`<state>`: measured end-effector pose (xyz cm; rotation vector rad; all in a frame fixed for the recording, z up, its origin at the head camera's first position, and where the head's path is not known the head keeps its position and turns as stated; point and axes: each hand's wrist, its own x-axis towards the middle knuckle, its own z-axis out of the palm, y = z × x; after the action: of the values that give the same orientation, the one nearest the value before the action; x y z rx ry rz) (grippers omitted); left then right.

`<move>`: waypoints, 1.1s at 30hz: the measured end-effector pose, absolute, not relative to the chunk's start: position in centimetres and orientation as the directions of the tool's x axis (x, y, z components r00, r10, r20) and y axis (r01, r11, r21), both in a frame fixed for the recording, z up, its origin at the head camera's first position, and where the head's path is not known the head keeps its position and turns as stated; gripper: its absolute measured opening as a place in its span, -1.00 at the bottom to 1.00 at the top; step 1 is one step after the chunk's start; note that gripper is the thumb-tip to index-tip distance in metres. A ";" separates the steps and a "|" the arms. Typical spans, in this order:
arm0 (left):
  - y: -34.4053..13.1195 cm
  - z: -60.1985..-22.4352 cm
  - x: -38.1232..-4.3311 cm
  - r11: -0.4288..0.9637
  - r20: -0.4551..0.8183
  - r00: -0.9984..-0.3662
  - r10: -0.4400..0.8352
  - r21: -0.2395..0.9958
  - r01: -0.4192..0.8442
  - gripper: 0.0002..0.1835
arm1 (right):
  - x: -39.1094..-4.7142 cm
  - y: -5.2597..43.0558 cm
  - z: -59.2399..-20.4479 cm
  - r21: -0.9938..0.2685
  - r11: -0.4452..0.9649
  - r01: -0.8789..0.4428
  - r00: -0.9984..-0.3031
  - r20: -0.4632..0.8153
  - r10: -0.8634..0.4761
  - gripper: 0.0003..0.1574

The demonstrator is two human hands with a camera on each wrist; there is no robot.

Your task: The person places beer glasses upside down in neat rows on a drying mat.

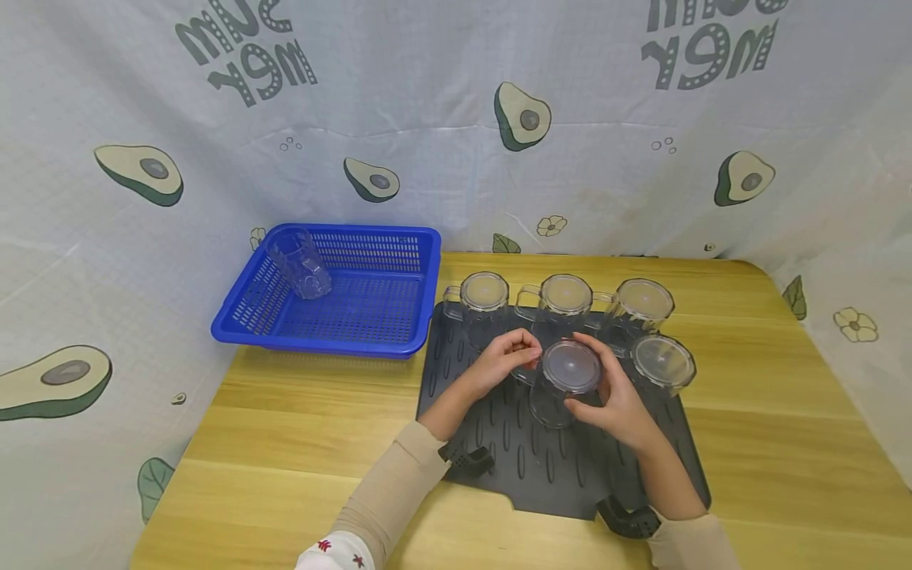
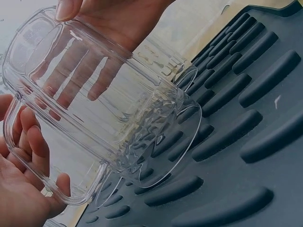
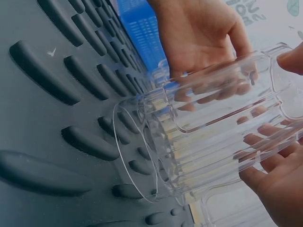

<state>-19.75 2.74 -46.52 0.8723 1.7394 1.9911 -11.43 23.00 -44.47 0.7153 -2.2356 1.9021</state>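
A clear glass mug (image 1: pixel 563 388) is upside down over the dark ribbed drying mat (image 1: pixel 499 443), its base facing up. My left hand (image 1: pixel 504 360) grips the mug's handle (image 2: pixel 52 182), fingers curled around it. On the other side, my right hand (image 1: pixel 616 400) holds the mug's body near the base, thumb and fingers spread around it. The mug's rim (image 2: pixel 191 151) is down at the mat; whether it touches cannot be told. Right beside my right hand, another upturned mug (image 1: pixel 664 364) stands on the mat.
A back row holds upturned mugs: a left one (image 1: pixel 484 305), a middle one (image 1: pixel 565 305) and a right one (image 1: pixel 641 309), handles pointing left. A blue plastic basket (image 1: pixel 342 345) sits at the left with a clear glass (image 1: pixel 302 265) leaning inside. A patterned curtain (image 1: pixel 442 103) hangs behind the wooden table (image 1: pixel 285 443).
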 end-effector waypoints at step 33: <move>-5.3 -42.6 -18.0 -0.295 0.431 -0.821 0.374 0.895 0.335 -0.80 | -6.1 26.7 -42.2 -0.699 -0.179 -0.692 -0.683 0.715 -0.150 -0.27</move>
<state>-18.03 -5.27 -42.61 0.9302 1.8491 2.3282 -6.10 26.71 -42.19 0.9668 -1.7055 1.9197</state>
